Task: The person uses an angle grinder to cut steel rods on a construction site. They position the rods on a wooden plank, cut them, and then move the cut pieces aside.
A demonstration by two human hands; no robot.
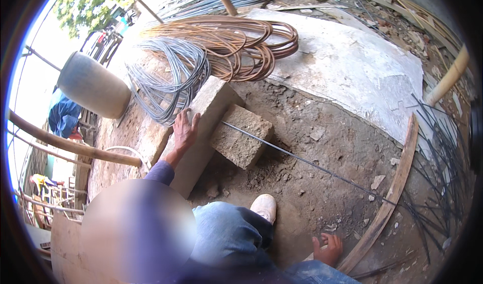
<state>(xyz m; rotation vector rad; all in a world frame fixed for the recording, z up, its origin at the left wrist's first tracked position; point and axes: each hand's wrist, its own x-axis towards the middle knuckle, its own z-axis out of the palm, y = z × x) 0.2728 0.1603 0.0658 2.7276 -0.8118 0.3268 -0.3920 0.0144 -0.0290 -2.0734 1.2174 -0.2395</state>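
My left hand (185,130) lies with its fingers spread on the top edge of a long grey concrete beam (204,128). Against the beam's right side stands a rough, squarish concrete block (244,135). A thin metal rod (302,158) rests across that block and runs down to the right, over the dirt. Low at the right, near my knee, is my right hand (329,250), its fingers curled. Something pale shows beside its thumb, mostly hidden, and I cannot make out what it is.
Coils of rusty rod (251,47) and grey wire (181,72) lie beyond the beam. A white sheet (352,72) covers ground at the far right. A curved wooden plank (385,203) and dark cut rods (437,183) lie at right. A barrel (95,85) and bamboo pole (75,145) are left.
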